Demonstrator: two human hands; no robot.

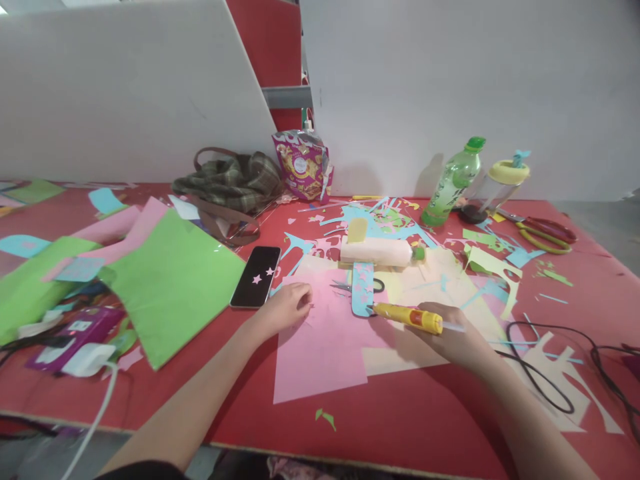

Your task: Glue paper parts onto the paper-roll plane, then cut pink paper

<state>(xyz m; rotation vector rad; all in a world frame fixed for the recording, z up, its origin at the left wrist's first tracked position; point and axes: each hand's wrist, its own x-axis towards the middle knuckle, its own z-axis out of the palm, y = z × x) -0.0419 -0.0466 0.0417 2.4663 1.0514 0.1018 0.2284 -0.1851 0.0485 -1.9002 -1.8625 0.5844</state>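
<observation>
My right hand (445, 330) is wrapped round a yellow hot glue gun (407, 317), with a clear glue stick poking out of its rear. The gun's dark tip meets the lower end of a light blue paper strip (363, 287) dotted with small pink stars; whether they touch is unclear. Beneath the strip lie scissors (379, 285), partly covered. My left hand (290, 303) rests at the left edge of a pink paper sheet (320, 360), fingers curled together; what they pinch, if anything, is too small to name. Left of it lies a black phone (250, 283) with pink stars on it.
A white-wrapped bottle (375, 251) lies behind the strip. Green paper (173, 287) and a purple box (75, 337) are on the left. At the back right stand a green bottle (453, 183) and a yellow-lidded cup (493, 190), near large scissors (545, 233). A black cable (543, 397) loops at right.
</observation>
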